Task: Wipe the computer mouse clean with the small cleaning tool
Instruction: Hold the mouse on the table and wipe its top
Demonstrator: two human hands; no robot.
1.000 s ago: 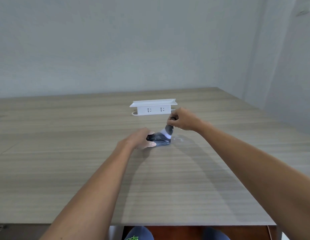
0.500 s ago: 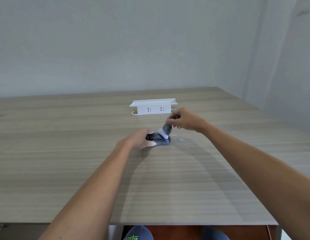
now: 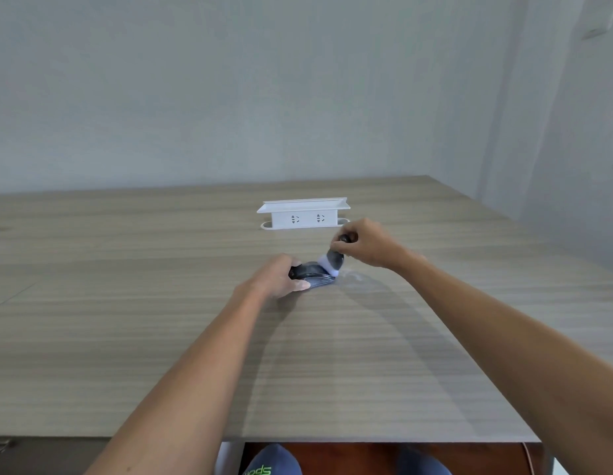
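Wiping is the step in hand. The computer mouse (image 3: 310, 276) lies on the wooden table (image 3: 161, 337), in front of the white power strip (image 3: 303, 216) and apart from it. The left hand (image 3: 276, 281) clamps the mouse at its near-left end, fingers curled over the shell and the thumb pressed along its near edge. The right hand (image 3: 365, 243) pinches the dark handle of the small cleaning tool (image 3: 332, 260) between closed fingertips. The tool's pale head rests on the far-right end of the mouse, tilted down toward it. How much of the shell is already clean cannot be told. By judgement, the next move calls for drawing the head across the uncovered top surface under light pressure, while the left hand holds the mouse against sliding.
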